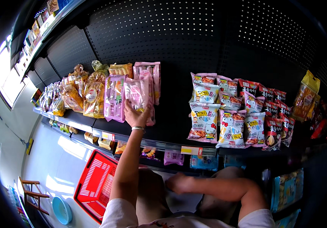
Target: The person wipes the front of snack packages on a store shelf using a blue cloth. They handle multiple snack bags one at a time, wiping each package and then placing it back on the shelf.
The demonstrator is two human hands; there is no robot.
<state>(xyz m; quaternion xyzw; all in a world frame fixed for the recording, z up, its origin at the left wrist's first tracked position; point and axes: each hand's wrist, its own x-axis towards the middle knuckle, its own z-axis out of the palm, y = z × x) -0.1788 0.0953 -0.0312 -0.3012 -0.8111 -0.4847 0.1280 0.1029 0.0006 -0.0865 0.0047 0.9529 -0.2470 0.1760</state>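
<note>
My left hand (pixel 136 116) reaches up to the shelf and closes round the lower part of a pink see-through bread bag (pixel 136 93). The thumb and fingers lie on opposite sides of it. A purple-pink bread bag (pixel 114 97) stands close on its left, and another pink bag (pixel 156 76) is behind it on the right. Lower down, my right hand (pixel 178 183) is held in front of my lap, beneath the shelf edge. Motion blur hides its fingers, and no object shows in it.
Golden bread bags (pixel 94 97) fill the shelf's left. White and pink snack bags (pixel 204 119) and dark red ones (pixel 273 131) stack on the right, past bare black shelf (pixel 171 129). On the floor are a red basket (pixel 106 159), a blue basin (pixel 62 211) and a wooden stool (pixel 36 194).
</note>
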